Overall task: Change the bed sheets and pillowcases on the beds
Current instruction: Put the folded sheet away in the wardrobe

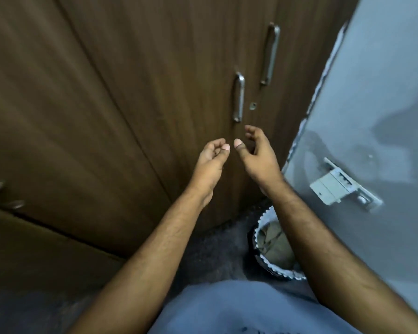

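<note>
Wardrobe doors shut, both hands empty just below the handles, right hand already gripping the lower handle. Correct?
Not quite. In the head view the right hand grips nothing: it hovers loosely curled just below the lower handle, clear of it. The rest stands: the wardrobe doors are shut, and the left hand is empty too.

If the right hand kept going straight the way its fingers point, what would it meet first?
Probably the lower door handle: the right hand holds nothing, and its loosely curled fingers aim up at the handle's bottom end on the wardrobe door. Depth is unclear, so it might touch the door first.
</note>
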`<state>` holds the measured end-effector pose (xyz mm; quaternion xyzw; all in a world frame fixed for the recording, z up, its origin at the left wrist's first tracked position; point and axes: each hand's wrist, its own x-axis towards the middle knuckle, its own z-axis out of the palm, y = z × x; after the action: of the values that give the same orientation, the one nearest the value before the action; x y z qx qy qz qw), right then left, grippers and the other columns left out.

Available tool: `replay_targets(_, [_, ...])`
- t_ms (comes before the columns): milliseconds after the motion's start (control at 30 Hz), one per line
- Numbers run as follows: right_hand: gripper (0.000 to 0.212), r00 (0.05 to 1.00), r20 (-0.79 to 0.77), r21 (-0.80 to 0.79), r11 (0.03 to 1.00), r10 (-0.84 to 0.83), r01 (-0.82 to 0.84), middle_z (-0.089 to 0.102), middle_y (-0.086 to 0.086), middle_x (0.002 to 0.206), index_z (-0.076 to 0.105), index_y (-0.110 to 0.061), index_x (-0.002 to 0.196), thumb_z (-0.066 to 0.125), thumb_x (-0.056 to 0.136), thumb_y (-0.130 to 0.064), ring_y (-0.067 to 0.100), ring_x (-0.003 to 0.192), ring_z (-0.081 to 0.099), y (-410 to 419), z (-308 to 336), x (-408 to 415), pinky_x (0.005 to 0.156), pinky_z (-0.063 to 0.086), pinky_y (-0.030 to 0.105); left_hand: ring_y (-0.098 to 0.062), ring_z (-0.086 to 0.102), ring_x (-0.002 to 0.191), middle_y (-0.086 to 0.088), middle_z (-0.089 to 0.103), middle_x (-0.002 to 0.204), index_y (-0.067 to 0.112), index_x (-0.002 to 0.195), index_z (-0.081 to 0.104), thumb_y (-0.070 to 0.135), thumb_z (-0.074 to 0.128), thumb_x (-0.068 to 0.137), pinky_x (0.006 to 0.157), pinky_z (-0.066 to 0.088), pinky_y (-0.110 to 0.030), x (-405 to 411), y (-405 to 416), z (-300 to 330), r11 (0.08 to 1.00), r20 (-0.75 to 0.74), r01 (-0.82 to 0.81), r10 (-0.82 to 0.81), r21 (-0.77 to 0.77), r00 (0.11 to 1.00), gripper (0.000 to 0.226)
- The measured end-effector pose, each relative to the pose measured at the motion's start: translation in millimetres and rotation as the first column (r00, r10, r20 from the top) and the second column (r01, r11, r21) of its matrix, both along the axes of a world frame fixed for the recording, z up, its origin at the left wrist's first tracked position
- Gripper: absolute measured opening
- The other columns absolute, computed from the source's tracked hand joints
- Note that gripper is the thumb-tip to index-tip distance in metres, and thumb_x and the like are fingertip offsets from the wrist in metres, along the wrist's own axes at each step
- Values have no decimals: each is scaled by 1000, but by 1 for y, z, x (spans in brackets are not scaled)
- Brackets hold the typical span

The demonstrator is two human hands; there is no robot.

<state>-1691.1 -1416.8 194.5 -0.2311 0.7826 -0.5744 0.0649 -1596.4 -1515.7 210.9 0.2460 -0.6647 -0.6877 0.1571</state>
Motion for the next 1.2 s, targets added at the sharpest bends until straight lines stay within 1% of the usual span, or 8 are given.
replay_targets(167, [49, 966, -108, -30, 971, 233, -238, 52, 0, 135, 49, -20, 140, 66, 95, -31, 5, 124, 50, -77, 38, 101, 87, 38, 1, 2, 60, 111, 1, 66, 126, 15, 133, 58, 20, 58, 103, 81, 46, -6, 121, -62, 43, 964, -135, -261, 252, -58, 958, 31])
replay_targets(267, [50, 916, -144, -42, 923, 374, -383, 51, 0, 136, 49, -21, 140, 66, 95, -31, 6, 123, 52, -125, 52, 163, 99, 47, 19, 7, 60, 105, 3, 66, 122, 16, 131, 59, 20, 59, 102, 84, 47, -9, 196, -93, 56, 905, -176, -417, 398, -87, 900, 29])
replay_targets(367, [51, 878, -169, -57, 885, 447, -462, 52, 0, 135, 49, -23, 140, 67, 94, -33, 5, 107, 56, -162, 63, 212, 98, 51, 33, 10, 60, 105, 4, 65, 124, 18, 131, 59, 21, 59, 102, 84, 47, -11, 260, -112, 66, 850, -175, -514, 492, -113, 853, 30])
replay_targets(533, [49, 831, -197, -33, 844, 520, -535, 52, -2, 133, 49, -25, 140, 66, 94, -33, 10, 91, 57, -209, 84, 269, 94, 54, 39, 11, 60, 107, 6, 65, 125, 21, 133, 59, 23, 59, 102, 91, 48, -13, 336, -136, 81, 769, -192, -628, 603, -119, 775, 31])
replay_targets(633, [49, 786, -219, -23, 802, 578, -597, 50, -2, 134, 49, -25, 140, 66, 95, -33, 14, 98, 62, -230, 94, 297, 95, 54, 36, 6, 61, 109, 5, 65, 124, 21, 133, 59, 24, 59, 102, 96, 47, -18, 366, -147, 84, 727, -206, -678, 650, -108, 731, 32])
replay_targets(867, [50, 711, -233, 23, 734, 664, -678, 50, 1, 134, 48, -18, 141, 66, 96, -28, 6, 88, 63, -273, 98, 335, 76, 49, 11, 2, 59, 114, 10, 63, 125, 25, 136, 56, 28, 60, 101, 93, 47, -19, 395, -170, 81, 672, -197, -737, 716, -64, 670, 35])
replay_targets(1067, [46, 622, -236, 16, 643, 746, -766, 55, 3, 131, 53, -15, 137, 67, 94, -26, 7, 97, 63, -319, 94, 360, 91, 55, 33, -7, 55, 125, 2, 58, 138, 22, 145, 48, 23, 61, 101, 111, 44, -36, 404, -202, 80, 585, -177, -807, 788, -87, 590, 46])
replay_targets(1200, [45, 669, -155, -70, 668, 726, -741, 58, -4, 132, 56, -18, 135, 66, 94, -31, 9, 113, 59, -342, 91, 375, 101, 51, 37, 2, 53, 115, 3, 46, 151, 26, 156, 31, 25, 60, 101, 83, 48, -14, 413, -223, 80, 574, -116, -811, 803, -111, 584, 62])
